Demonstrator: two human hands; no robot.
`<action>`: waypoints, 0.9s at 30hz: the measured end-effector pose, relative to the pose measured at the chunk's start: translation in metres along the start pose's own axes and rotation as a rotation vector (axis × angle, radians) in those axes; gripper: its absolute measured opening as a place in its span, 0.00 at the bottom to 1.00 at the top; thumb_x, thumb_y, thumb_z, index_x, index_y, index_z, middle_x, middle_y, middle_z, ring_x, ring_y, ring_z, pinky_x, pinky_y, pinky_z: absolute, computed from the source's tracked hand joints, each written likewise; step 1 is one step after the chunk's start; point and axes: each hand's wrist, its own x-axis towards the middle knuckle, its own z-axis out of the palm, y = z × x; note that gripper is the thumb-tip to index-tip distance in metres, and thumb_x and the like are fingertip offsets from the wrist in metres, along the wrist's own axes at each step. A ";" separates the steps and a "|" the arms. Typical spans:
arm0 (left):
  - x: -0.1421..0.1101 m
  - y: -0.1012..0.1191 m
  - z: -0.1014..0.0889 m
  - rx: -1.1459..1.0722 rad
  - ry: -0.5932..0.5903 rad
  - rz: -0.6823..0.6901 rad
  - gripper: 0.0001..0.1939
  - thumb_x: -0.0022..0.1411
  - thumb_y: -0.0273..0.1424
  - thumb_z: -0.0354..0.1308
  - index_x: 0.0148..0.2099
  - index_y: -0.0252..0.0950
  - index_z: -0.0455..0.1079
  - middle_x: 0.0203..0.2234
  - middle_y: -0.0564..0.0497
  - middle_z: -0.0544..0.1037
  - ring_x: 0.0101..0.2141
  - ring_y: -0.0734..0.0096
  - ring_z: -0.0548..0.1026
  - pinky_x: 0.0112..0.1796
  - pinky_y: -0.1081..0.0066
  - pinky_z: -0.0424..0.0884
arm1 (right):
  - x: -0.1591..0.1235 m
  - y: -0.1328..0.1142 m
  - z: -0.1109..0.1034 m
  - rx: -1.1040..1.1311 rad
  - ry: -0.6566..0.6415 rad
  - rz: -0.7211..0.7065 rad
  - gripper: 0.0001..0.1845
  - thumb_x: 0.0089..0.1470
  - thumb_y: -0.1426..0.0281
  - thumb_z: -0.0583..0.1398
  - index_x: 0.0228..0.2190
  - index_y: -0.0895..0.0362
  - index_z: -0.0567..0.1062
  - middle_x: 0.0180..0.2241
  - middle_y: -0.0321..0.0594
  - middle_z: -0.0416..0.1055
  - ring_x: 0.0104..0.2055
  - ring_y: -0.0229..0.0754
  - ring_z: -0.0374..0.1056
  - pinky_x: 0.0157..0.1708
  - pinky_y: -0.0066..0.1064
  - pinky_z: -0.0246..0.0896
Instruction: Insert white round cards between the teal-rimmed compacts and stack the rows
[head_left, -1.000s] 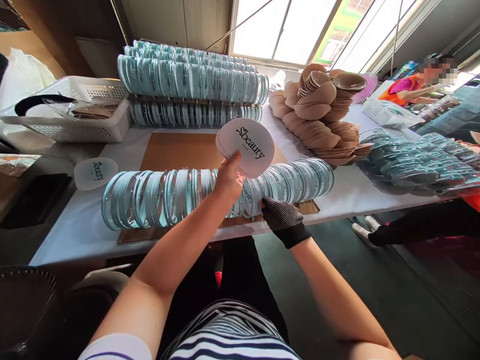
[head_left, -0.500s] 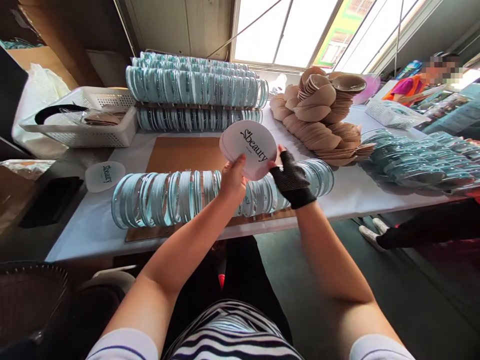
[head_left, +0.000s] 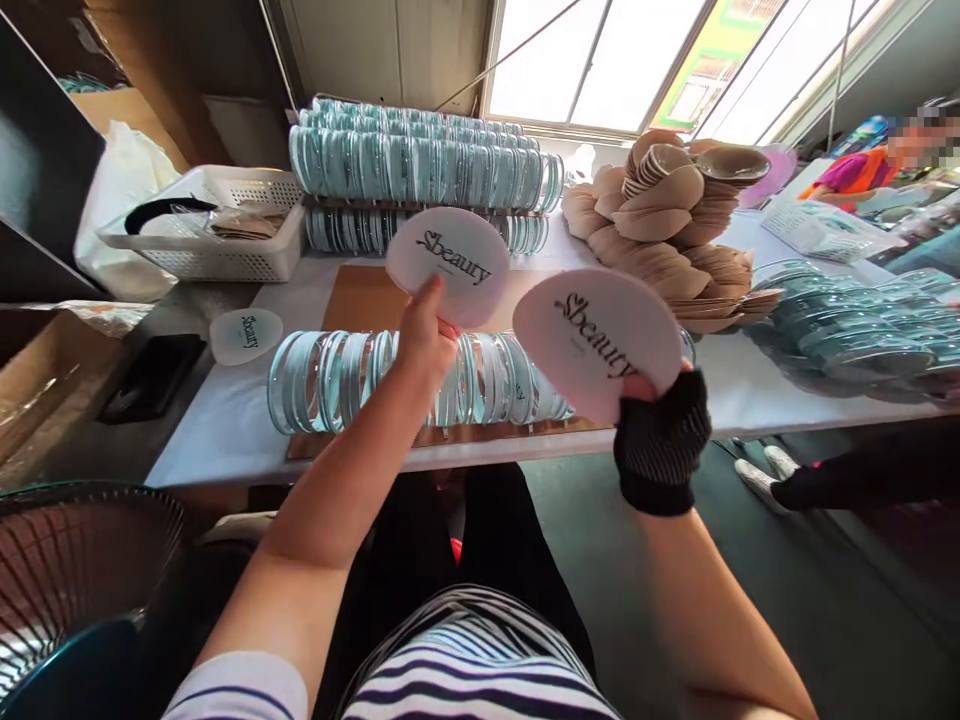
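Observation:
My bare left hand is closed on a rounded white card printed "beauty", thumb on its face. Whether more cards lie behind it I cannot tell. In a black fingerless glove, my right hand pinches a second printed card by its lower right edge, nearer the camera. Beneath both hands a row of clear, blue-tinted round cases stands on edge on cardboard. One more printed card lies at the left of the white table.
Stacked rows of similar cases stand at the back. A white basket holds bagged items. Beige cup-shaped pieces are piled right of centre, with more clear cases beyond. A fan stands lower left; a person is far right.
The cards, together before, are now apart: my right hand has drawn one off to the right and toward me. My left hand has moved slightly left with its card. The view has shifted.

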 end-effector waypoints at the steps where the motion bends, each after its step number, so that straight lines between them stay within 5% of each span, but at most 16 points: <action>1: 0.004 0.003 -0.001 -0.006 0.004 0.011 0.17 0.62 0.28 0.58 0.54 0.42 0.70 0.48 0.49 0.79 0.52 0.65 0.75 0.52 0.63 0.71 | -0.007 0.002 -0.008 0.009 -0.020 -0.017 0.31 0.59 0.48 0.52 0.50 0.60 0.72 0.46 0.55 0.72 0.47 0.55 0.70 0.45 0.47 0.68; 4: -0.007 -0.008 -0.004 0.010 -0.039 -0.012 0.16 0.59 0.29 0.62 0.50 0.40 0.71 0.46 0.48 0.80 0.50 0.63 0.76 0.52 0.62 0.72 | -0.021 -0.002 -0.012 0.095 -0.029 -0.040 0.33 0.62 0.54 0.52 0.63 0.55 0.59 0.59 0.53 0.63 0.59 0.53 0.64 0.55 0.48 0.63; 7: -0.041 -0.035 -0.010 0.061 -0.111 -0.072 0.15 0.53 0.33 0.67 0.44 0.37 0.74 0.39 0.47 0.81 0.46 0.62 0.77 0.47 0.64 0.73 | -0.017 -0.012 0.006 0.219 -0.005 -0.021 0.35 0.63 0.59 0.48 0.68 0.53 0.47 0.65 0.50 0.54 0.63 0.50 0.58 0.58 0.48 0.61; 14: -0.085 -0.063 -0.034 0.317 -0.227 0.050 0.18 0.52 0.44 0.68 0.39 0.37 0.76 0.32 0.50 0.81 0.37 0.67 0.77 0.34 0.73 0.70 | -0.013 -0.021 0.041 0.640 -0.223 0.315 0.34 0.60 0.58 0.52 0.64 0.56 0.58 0.63 0.49 0.59 0.60 0.47 0.61 0.57 0.44 0.61; 21: -0.093 -0.064 -0.041 0.402 -0.262 0.130 0.18 0.55 0.48 0.65 0.37 0.38 0.77 0.30 0.51 0.80 0.35 0.67 0.77 0.35 0.72 0.70 | -0.028 -0.023 0.039 0.644 -0.155 0.381 0.34 0.58 0.58 0.55 0.63 0.59 0.61 0.63 0.50 0.59 0.62 0.46 0.61 0.59 0.41 0.59; 27: -0.095 -0.068 -0.044 0.374 -0.176 0.053 0.16 0.52 0.44 0.67 0.38 0.38 0.78 0.28 0.51 0.80 0.38 0.62 0.78 0.38 0.69 0.72 | -0.031 -0.016 0.038 0.875 -0.343 0.513 0.34 0.57 0.55 0.55 0.61 0.56 0.63 0.59 0.49 0.66 0.56 0.46 0.67 0.55 0.44 0.65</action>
